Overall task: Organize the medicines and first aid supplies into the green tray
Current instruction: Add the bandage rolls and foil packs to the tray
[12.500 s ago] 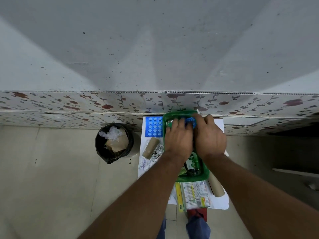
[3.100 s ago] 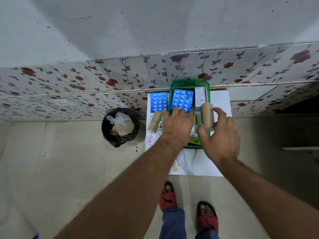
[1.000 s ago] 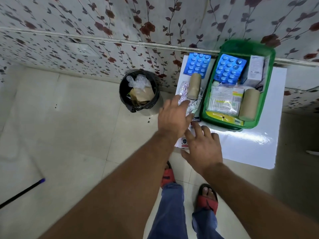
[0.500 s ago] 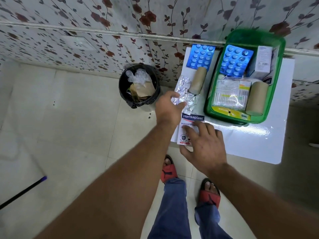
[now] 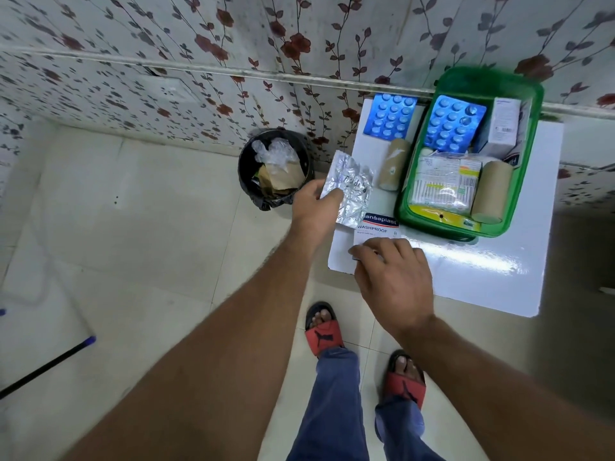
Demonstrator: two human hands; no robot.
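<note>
The green tray [image 5: 529, 94] sits at the back right of a small white table [image 5: 482, 277]. Inside it lie a blue blister pack [image 5: 454, 123], a white box [image 5: 504, 126], a clear packet of swabs [image 5: 444, 181] and a tan bandage roll [image 5: 491, 191]. My left hand [image 5: 314, 202] is shut on a silver foil strip [image 5: 352, 188], lifted over the table's left edge. My right hand [image 5: 396, 277] rests with fingertips on the Hansaplast plaster pack [image 5: 377, 227]. Left of the tray lie a second blue blister pack [image 5: 391, 116] and another tan roll [image 5: 392, 163].
A black bin [image 5: 276, 168] holding paper and plastic stands on the floor left of the table. The flowered wall [image 5: 233, 61] runs behind. A dark stick with a blue tip [image 5: 46, 367] lies on the tiles at lower left. My sandalled feet [image 5: 324, 334] stand before the table.
My left hand has closed on the silver foil strip and lifted it off the table. My right hand has slid onto the lower part of the plaster pack.
</note>
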